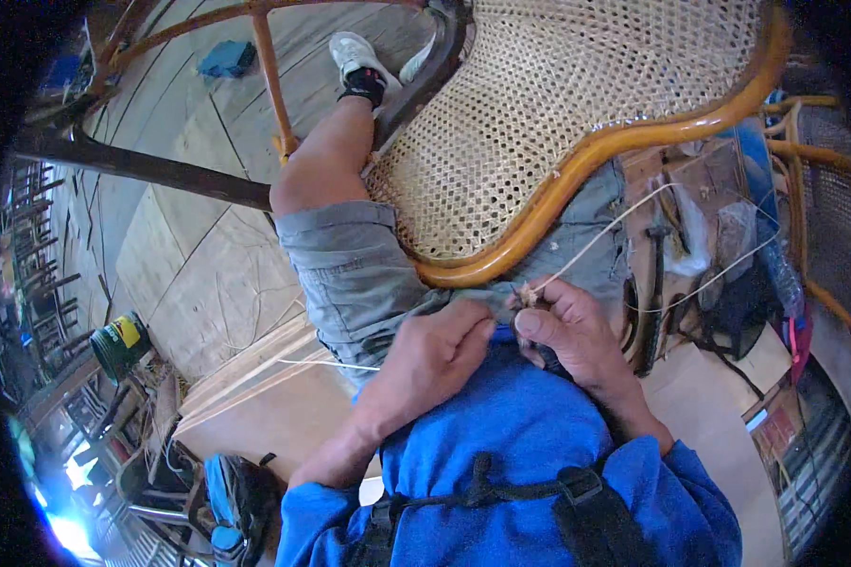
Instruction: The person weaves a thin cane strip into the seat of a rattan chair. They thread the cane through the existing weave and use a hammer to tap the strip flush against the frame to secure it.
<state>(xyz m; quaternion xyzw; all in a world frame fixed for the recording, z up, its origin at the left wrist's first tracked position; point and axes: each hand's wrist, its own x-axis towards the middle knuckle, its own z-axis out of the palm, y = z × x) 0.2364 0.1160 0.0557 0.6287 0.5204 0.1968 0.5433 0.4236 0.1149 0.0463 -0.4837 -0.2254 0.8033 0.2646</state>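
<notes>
My right hand (581, 338) is closed in front of my waist, thumb and fingers pinching a pale cane strand (600, 236) at a small tan knot or bundle (527, 296). From there the strand runs up to the right and loops back over the bench. My left hand (435, 352) is curled shut beside it, fingertips turned toward the right hand; what it grips is hidden. Another pale strand end (326, 364) sticks out to the left from behind the left wrist. Across my lap leans a woven cane panel (501, 123) with a varnished curved rattan frame (624, 146).
A hammer (654, 283) and clear plastic bags (690, 236) lie on the wooden surface at right. Thin wood strips (246, 378) lie at left, near a dark green can (121, 342) and a backpack (232, 510). A dark pole (161, 168) crosses the upper left.
</notes>
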